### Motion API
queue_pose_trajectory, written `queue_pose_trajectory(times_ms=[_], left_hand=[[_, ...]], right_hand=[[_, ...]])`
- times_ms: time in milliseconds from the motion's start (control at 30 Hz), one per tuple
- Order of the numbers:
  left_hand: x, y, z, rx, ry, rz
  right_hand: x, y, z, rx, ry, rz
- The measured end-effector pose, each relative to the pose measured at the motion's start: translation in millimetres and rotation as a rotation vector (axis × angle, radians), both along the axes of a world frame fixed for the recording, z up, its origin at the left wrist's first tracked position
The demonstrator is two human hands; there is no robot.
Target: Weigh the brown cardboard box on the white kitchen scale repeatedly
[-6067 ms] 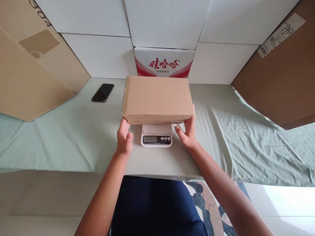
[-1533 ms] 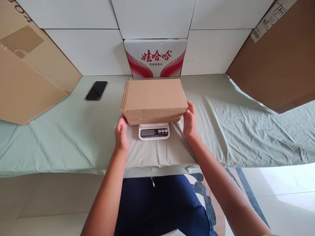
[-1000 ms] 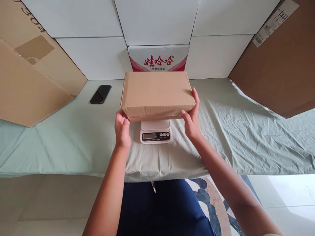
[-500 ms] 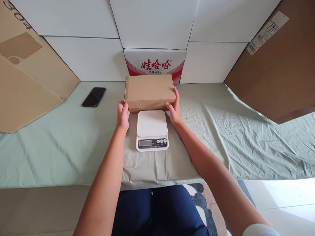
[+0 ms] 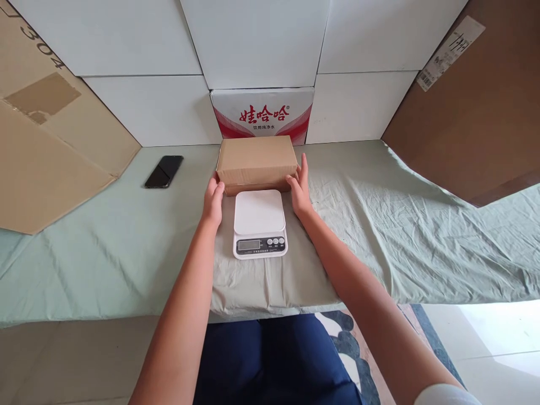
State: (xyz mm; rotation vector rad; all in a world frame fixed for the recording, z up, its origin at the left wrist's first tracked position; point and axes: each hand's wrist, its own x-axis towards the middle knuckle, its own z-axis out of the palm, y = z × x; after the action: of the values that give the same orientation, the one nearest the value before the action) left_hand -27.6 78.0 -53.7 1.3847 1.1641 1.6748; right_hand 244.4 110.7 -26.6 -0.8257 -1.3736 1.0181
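Note:
A closed brown cardboard box (image 5: 257,154) sits just behind a white kitchen scale (image 5: 260,212). My left hand (image 5: 214,201) is at the box's left front corner, thumb on the near face and the other fingers mostly hidden along the side. On the opposite end, my right hand (image 5: 300,188) holds the right side, thumb against the front face and index finger pointing up past the corner. The scale's platform is bare, and its small display looks blank above the table's front edge.
A black phone (image 5: 164,171) lies on the green cloth (image 5: 105,242) to the left. Behind stand a red-and-white carton (image 5: 264,121) and white panels (image 5: 261,42). Large cardboard sheets flank the table, one on the left (image 5: 54,152) and another on the right (image 5: 472,124).
The cardboard box has come down slightly behind the scale, both hands staying at its sides. My right index finger is straighter. The whole view has shifted a little.

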Motion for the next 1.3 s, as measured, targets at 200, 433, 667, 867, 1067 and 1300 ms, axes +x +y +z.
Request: queue_pose_trajectory(times_ms=[200,433,667,867,1067,1300], left_hand=[[-11.6,-4.7,-3.8,-0.073,-0.125,0.132],[-3.8,-8.1,4.1,-0.03,-0.032,0.05],[-4.3,-9.1,4.1,-0.051,-0.047,0.07],[-1.5,-8.2,2.4,-0.14,-0.088,0.04],[4.6,-11.9,9.8,-0.068,-0.027,0.001],[9.6,-7.5,7.8,-0.093,-0.031,-0.029]], right_hand=[[12.8,-11.3,-9.6,-0.158,0.046,-0.083],[11.9,-3.9,-11.1,-0.171,0.078,-0.104],[12.3,-2.8,-11.6,-0.16,0.065,-0.079],[10.3,-4.9,-8.8,-0.156,0.078,-0.081],[11.0,-2.9,-10.0,-0.147,0.059,-0.082],[8.7,-3.7,-7.5,-0.09,0.034,-0.046]])
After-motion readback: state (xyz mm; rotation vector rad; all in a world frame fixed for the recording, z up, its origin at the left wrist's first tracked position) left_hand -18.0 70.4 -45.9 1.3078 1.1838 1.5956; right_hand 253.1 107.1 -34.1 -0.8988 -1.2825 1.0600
